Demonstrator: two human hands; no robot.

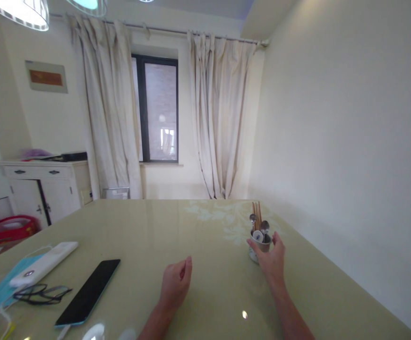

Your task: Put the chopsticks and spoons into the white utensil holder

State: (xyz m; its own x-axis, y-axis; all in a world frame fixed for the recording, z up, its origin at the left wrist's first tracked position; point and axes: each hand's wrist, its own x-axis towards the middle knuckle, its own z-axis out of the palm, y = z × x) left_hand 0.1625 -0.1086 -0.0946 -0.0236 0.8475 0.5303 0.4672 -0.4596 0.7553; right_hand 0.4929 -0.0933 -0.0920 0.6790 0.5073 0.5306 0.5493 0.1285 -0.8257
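Note:
Toward the right side of the table, my right hand point(271, 257) has its thumb and fingers around a small utensil cup point(253, 255). The cup stands upright and holds wooden chopsticks point(257, 212), metal spoons point(265, 226) and a white piece with a dark mark point(258, 236), perhaps a ceramic spoon. My left hand point(175, 283) is curled into a loose fist over the middle of the table, thumb on top, apart from the cup. Nothing shows in its fingers.
On the left of the glossy table point(138, 226) lie a black phone point(88, 293) with a cable, folded glasses point(42, 294), a white power strip or similar device point(44, 263) and a blue sheet point(10, 281). A wall point(350, 141) runs along the right edge.

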